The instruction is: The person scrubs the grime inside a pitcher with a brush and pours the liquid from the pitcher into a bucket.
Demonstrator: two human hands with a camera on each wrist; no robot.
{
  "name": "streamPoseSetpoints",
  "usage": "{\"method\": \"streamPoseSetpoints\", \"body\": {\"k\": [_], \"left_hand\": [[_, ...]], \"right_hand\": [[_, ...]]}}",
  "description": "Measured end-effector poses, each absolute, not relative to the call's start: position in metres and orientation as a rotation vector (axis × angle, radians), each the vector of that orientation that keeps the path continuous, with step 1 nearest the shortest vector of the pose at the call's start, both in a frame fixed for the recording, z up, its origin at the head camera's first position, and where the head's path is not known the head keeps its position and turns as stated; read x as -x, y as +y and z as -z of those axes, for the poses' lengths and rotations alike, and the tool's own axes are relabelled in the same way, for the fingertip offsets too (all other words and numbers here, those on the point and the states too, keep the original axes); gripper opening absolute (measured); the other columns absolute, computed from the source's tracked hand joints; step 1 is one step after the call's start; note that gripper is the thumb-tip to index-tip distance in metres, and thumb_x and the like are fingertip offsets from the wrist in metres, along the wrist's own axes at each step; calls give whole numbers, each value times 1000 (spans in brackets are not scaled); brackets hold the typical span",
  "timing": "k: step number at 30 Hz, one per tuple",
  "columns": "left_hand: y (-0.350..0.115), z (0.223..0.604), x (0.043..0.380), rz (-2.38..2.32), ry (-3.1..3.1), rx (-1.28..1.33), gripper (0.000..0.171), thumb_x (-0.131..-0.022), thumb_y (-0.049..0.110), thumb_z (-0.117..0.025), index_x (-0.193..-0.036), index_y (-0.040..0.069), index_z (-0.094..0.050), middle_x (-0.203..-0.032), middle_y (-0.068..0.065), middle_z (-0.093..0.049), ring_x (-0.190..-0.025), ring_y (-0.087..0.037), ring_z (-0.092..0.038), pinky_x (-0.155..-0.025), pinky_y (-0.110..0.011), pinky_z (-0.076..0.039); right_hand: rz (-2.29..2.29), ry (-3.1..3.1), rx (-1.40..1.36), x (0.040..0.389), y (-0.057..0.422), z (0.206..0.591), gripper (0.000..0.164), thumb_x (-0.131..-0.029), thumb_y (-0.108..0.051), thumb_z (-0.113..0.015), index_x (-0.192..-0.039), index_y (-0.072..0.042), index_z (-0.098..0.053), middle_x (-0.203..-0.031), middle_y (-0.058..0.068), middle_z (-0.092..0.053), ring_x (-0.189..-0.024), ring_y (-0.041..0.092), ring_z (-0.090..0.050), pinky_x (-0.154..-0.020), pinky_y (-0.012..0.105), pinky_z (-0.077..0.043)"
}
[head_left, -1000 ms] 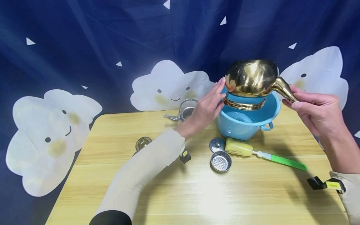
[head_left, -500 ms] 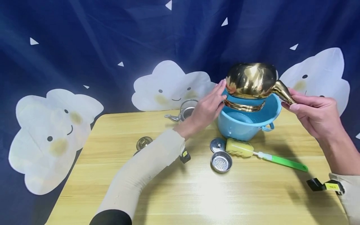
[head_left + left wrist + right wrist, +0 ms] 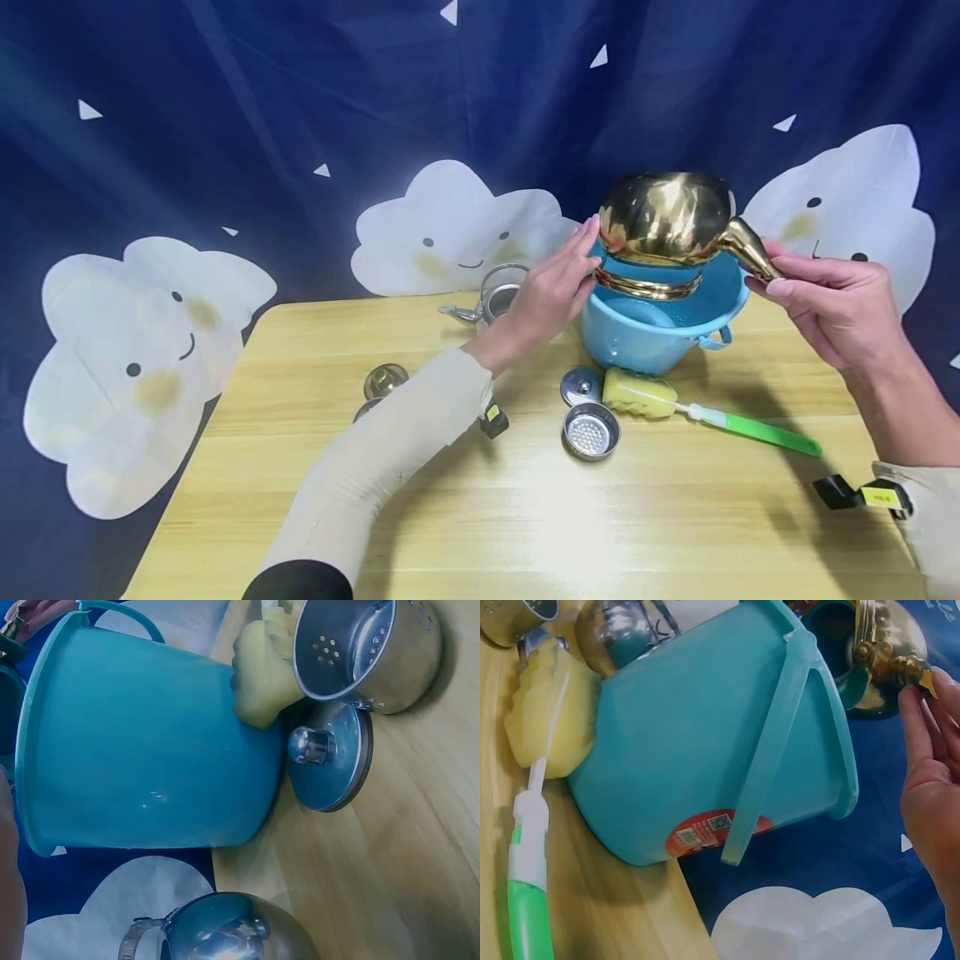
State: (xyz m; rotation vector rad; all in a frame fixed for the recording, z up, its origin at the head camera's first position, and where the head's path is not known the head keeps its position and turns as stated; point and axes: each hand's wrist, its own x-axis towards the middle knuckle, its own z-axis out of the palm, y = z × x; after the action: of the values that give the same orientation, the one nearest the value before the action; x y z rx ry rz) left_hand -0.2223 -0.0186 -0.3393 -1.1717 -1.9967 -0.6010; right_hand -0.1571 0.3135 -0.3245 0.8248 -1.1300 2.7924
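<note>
A shiny gold kettle is held tipped over above a light-blue bucket. In the right wrist view its opening faces the bucket. My right hand pinches the tip of the kettle's spout between thumb and fingers. On the other side, my left hand has its straight fingers against the kettle's side. A gold ringed band shows below the kettle body. Some water shows in the bucket.
On the table before the bucket lie a sponge brush, a steel lid and a perforated steel strainer cup. A steel kettle stands behind my left forearm. A gold-toned lid lies left.
The gold kettle and my right hand have sunk a little and shifted slightly left. My left hand has barely moved. The things on the table have stayed in place.
</note>
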Motion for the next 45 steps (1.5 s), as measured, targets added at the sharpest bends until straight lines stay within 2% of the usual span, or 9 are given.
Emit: {"method": "streamPoseSetpoints", "body": {"k": [10, 18, 27, 31, 36, 39, 42, 44, 45], "left_hand": [[-20, 333, 220, 635, -1930, 1153, 10, -102, 2, -57, -111, -1, -61, -148, -28, -56, -140, -33, -57, -117, -22, -44], [-20, 340, 218, 581, -2014, 1169, 11, -100, 1, -61, -111, -2, -63, -148, -28, -55, -140, -32, -56, -124, -25, -36], [-21, 333, 217, 585, -1956, 1174, 11, -104, 4, -56, -112, 0, -61, -149, -27, -55, -142, -34, -55, -121, -23, -40], [-20, 337, 218, 574, -2003, 1174, 11, -102, 3, -59, -111, -1, -63, -150, -27, -54, -142, -32, -55, -123, -24, -37], [-20, 339, 217, 604, -2057, 1179, 16, -100, 5, -64, -114, -2, -63, -152, -26, -52, -142, -31, -55, -122, -22, -38], [-19, 336, 215, 661, -2080, 1157, 33, -100, 8, -65, -129, -7, -58, -154, -25, -50, -143, -30, -55, -116, -19, -44], [-17, 332, 212, 736, -2097, 1135, 39, -99, 9, -65, -134, -7, -56, -154, -25, -50, -141, -30, -56, -93, -10, -54], [-17, 329, 210, 784, -2106, 1122, 38, -99, 9, -64, -132, -6, -56, -154, -25, -50, -136, -28, -61, -75, -6, -52], [-16, 328, 209, 813, -2107, 1113, 38, -98, 8, -64, -132, -7, -56, -152, -24, -53, -126, -25, -68, -68, -6, -49]], "right_hand": [[-2756, -1103, -840, 155, 309, 319, 50, -82, 44, -33, -125, 26, -53, -127, 35, -66, -121, 40, -70, -93, 48, -61], [-2799, -1102, -778, 155, 311, 337, 47, -86, 41, -32, -126, 27, -53, -129, 35, -64, -119, 41, -70, -94, 47, -61], [-2782, -1077, -823, 155, 310, 331, 50, -83, 43, -32, -126, 26, -53, -128, 36, -65, -119, 40, -70, -94, 48, -60], [-2801, -1104, -777, 154, 311, 332, 50, -86, 41, -30, -127, 26, -54, -129, 34, -65, -119, 40, -70, -94, 48, -59], [-2693, -1217, -687, 152, 307, 333, 46, -88, 38, -34, -126, 25, -55, -126, 32, -69, -117, 36, -72, -93, 44, -61], [-2673, -1177, -642, 153, 304, 330, 43, -88, 38, -35, -125, 27, -54, -123, 34, -69, -115, 38, -73, -94, 45, -60], [-2670, -1140, -608, 155, 301, 327, 40, -88, 37, -36, -124, 29, -53, -120, 37, -69, -115, 39, -73, -96, 46, -59], [-2652, -1146, -588, 156, 299, 325, 39, -89, 36, -37, -123, 29, -54, -119, 36, -69, -115, 39, -73, -95, 46, -58], [-2650, -1148, -577, 157, 298, 324, 38, -89, 36, -38, -122, 29, -55, -119, 36, -70, -114, 39, -73, -95, 46, -58]]}}
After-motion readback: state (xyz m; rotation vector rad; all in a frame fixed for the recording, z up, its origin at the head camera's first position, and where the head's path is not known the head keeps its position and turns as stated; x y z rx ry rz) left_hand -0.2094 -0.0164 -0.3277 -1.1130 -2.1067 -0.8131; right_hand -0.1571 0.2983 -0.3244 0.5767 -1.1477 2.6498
